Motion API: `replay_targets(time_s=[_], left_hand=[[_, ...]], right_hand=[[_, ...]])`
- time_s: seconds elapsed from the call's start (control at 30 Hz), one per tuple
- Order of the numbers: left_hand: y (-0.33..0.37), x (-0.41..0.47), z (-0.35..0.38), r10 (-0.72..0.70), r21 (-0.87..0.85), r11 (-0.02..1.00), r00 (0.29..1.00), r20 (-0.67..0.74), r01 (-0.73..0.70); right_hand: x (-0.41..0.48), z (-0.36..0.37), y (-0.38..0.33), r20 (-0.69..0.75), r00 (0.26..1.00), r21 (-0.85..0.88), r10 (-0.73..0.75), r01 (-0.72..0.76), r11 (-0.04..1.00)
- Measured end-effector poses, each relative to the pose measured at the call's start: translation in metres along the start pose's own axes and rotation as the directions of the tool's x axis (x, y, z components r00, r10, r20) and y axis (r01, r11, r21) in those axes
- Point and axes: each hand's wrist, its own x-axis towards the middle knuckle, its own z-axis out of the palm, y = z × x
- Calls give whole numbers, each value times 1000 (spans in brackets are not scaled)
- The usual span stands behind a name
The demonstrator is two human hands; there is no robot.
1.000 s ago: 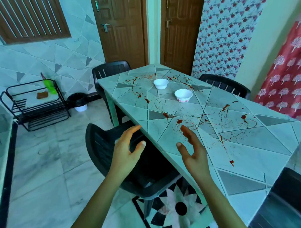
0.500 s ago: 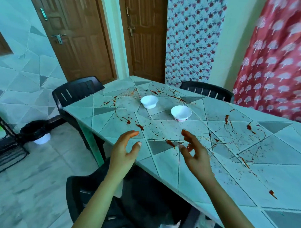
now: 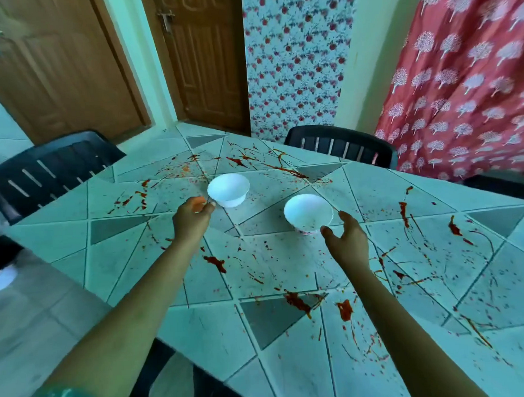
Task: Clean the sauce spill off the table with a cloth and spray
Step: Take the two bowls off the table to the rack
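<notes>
1. On the tiled table (image 3: 373, 191), the sauce spill (image 3: 295, 301) lies in red streaks and drops over most of the top. It looks thin and sticky, so it will likely smear.
2. The cloth and the spray are not visible.
3. Two light-looking bowls stand in the way. The left hand (image 3: 191, 214) is at the rim of the left bowl (image 3: 228, 189), and I cannot tell its grip. The right hand (image 3: 350, 239) is relaxed and empty, just beside the right bowl (image 3: 308, 213).

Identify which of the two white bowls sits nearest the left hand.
The farther bowl, on the left of the pair: the left hand is right by its near rim. The other bowl sits closer to the camera, beside the right hand.
</notes>
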Motion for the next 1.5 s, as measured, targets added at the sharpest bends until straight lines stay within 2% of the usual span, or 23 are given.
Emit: replay_targets(time_s=[0.17, 0.33, 0.5, 0.63, 0.77, 0.97, 1.07, 1.17, 1.27, 1.4, 1.5], left_hand=[[-2, 71, 38, -258, -179, 950, 966, 7, 255], [-6, 98, 54, -354, -188, 916, 934, 40, 355], [-6, 97, 57, -342, -180, 923, 940, 17, 339], [9, 74, 52, -248, -222, 944, 969, 16, 245], [29, 31, 33, -95, -204, 973, 991, 90, 112], [34, -36, -4, -17, -155, 987, 984, 175, 44], [29, -68, -23, -17, -99, 995, 988, 151, 32], [17, -101, -43, 0, 28, 1000, 996, 91, -2], [-1, -132, -67, -46, 67, 997, 998, 31, 44], [-30, -173, -98, -232, -111, 964, 968, 95, 241], [-48, -202, -121, -259, -235, 937, 966, 23, 257]], right_hand=[[42, 20, 20, -14, 993, -51, 118, -119, 992], [64, 31, 30, 16, 976, 107, 215, -215, 971], [66, 32, 23, 5, 980, 185, 201, -199, 962], [61, 28, 10, 46, 988, 175, 149, -155, 972], [49, 26, -16, 157, 980, 205, 121, -152, 967], [8, 28, -50, 298, 951, 289, 86, -175, 941], [-24, 24, -62, 375, 924, 339, 70, -207, 918], [-58, 22, -67, 461, 885, 352, 67, -252, 902], [-93, 26, -68, 534, 845, 358, 40, -268, 895], [-141, 29, -76, 595, 803, 378, 2, -283, 881], [-177, 31, -87, 651, 759, 390, -9, -324, 862]])
